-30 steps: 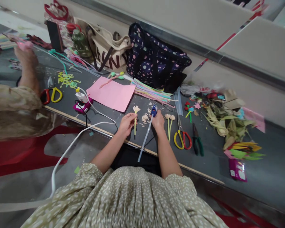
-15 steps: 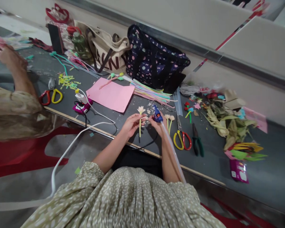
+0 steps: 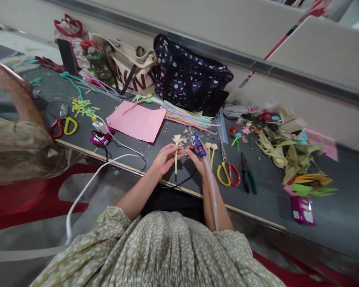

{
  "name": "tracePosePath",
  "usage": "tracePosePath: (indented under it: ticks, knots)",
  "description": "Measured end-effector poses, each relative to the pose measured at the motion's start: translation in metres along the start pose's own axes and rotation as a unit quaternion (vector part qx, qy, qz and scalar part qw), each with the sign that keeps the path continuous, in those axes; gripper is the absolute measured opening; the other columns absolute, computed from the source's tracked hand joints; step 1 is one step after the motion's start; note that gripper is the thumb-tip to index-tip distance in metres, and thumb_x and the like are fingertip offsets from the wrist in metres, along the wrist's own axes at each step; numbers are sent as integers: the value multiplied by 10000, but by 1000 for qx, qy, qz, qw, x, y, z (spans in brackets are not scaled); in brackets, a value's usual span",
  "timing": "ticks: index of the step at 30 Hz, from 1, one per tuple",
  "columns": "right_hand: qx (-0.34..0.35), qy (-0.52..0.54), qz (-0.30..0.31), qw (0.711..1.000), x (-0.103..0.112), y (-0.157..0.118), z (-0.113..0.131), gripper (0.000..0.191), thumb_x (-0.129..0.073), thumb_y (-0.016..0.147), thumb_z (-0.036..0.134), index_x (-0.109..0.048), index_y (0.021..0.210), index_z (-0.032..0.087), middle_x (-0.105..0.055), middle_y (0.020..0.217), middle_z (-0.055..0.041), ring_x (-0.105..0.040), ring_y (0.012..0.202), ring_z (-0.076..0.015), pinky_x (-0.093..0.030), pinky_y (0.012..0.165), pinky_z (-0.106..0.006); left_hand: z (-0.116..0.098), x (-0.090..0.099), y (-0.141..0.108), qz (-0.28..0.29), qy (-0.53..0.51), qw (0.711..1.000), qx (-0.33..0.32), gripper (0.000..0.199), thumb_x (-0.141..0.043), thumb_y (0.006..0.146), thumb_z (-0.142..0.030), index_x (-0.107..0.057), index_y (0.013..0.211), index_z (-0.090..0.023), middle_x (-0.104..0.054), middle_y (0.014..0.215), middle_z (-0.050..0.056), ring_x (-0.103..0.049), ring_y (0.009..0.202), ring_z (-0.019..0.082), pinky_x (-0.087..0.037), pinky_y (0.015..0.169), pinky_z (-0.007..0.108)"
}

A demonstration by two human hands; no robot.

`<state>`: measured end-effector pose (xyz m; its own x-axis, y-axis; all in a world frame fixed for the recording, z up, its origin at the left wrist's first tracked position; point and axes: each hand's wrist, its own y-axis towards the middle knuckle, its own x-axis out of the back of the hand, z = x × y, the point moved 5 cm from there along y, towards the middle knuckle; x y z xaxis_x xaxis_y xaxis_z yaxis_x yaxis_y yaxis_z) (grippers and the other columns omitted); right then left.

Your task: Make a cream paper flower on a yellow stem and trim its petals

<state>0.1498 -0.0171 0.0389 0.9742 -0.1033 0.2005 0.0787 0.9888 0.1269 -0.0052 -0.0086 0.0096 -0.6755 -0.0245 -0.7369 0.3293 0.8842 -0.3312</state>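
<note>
My left hand (image 3: 165, 158) pinches a small cream craft flower (image 3: 177, 139) by its pale green stem, which stands roughly upright over the table's front part. Close beside it, my right hand (image 3: 198, 159) is closed around a blue glue gun (image 3: 198, 144), with a long clear glue stick (image 3: 213, 191) trailing back along the forearm. Thumb and fingertips of that hand also meet near the left fingertips; any small piece between them is too tiny to make out. Two more cream flowers (image 3: 211, 146) lie just right of the glue gun. Pale scraps (image 3: 184, 133) are scattered behind my hands.
Yellow-and-red-handled scissors (image 3: 229, 174) and green-handled pliers (image 3: 249, 177) lie at right. Pink paper (image 3: 137, 121), pastel strips (image 3: 188, 115) and a polka-dot bag (image 3: 188, 75) are behind. A white cable (image 3: 88, 187) crosses the front edge. At left sits another person, a hand (image 3: 13, 85) raised.
My hands stay close together; the right fingertips are slightly nearer the flower. The glue stick hangs more steeply along my forearm. The view has shifted a little, and the other person's hand has turned.
</note>
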Motion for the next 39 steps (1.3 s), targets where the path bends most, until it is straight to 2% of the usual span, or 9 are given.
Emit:
tracePosePath:
  ticks: [4,8,12,15,18,21,25,32,39]
  knots:
    - [-35,36,-38,998,3,-2,-5,311,-724,769,479,-636,917,220,-719,906,-40,-654,700,-182,-575,659,-344,-3,-3,-2,-18,-22,999,-14,100,-743,745,-143,-648,772,-150,-756,837,51,-724,770,123,-602,812,253]
    - [-84,62,-39,994,0,-4,-11,358,-748,733,490,-651,938,214,-736,948,-50,-670,713,-185,-583,662,-341,-6,-6,-2,-34,-28,999,-31,124,-761,742,-160,-641,775,-154,-742,811,35,-713,744,115,-603,812,254]
    - [-99,103,-39,989,-6,-6,-8,348,-772,704,462,-656,899,198,-717,918,-41,-658,728,-176,-570,655,-309,-6,-7,-2,-34,-38,998,-38,121,-761,748,-163,-643,772,-148,-740,810,33,-706,730,106,-603,791,237]
    - [-98,125,-61,985,-8,-5,-8,335,-796,677,435,-639,851,194,-686,851,-15,-611,663,-145,-544,622,-284,-4,-8,-3,-30,-43,998,-30,113,-754,743,-145,-644,772,-142,-739,796,33,-708,728,103,-602,775,221]
    - [-91,136,-78,983,-6,-4,-10,331,-812,668,422,-626,834,202,-652,784,19,-545,581,-112,-498,568,-262,-3,-8,-5,-32,-28,999,-18,128,-757,732,-146,-637,774,-141,-741,809,36,-712,734,109,-604,763,224]
    - [-80,142,-82,983,0,-2,-9,313,-808,689,412,-620,834,208,-636,761,33,-484,537,-89,-445,532,-248,-2,-7,-6,-26,20,999,-1,164,-778,704,-186,-636,769,-135,-736,812,45,-696,687,116,-589,637,212]
    - [-70,135,-85,985,11,-2,0,302,-809,700,402,-617,834,211,-613,742,40,-436,519,-78,-405,518,-245,1,-6,-6,-21,83,996,20,208,-790,632,-222,-609,675,-127,-645,610,9,-584,494,87,-489,456,191]
    - [-7,48,-41,998,20,1,18,297,-792,729,416,-595,826,215,-639,777,15,-524,599,-116,-458,583,-269,7,-5,-7,-24,138,989,35,180,-742,610,-227,-584,613,-140,-591,551,-7,-524,454,81,-473,433,210]
    - [36,-31,-5,999,18,3,29,229,-759,755,370,-600,806,214,-656,747,13,-582,651,-146,-503,664,-310,8,-9,-10,-7,157,987,42,172,-728,594,-220,-573,587,-146,-572,536,-9,-503,455,75,-466,439,210]
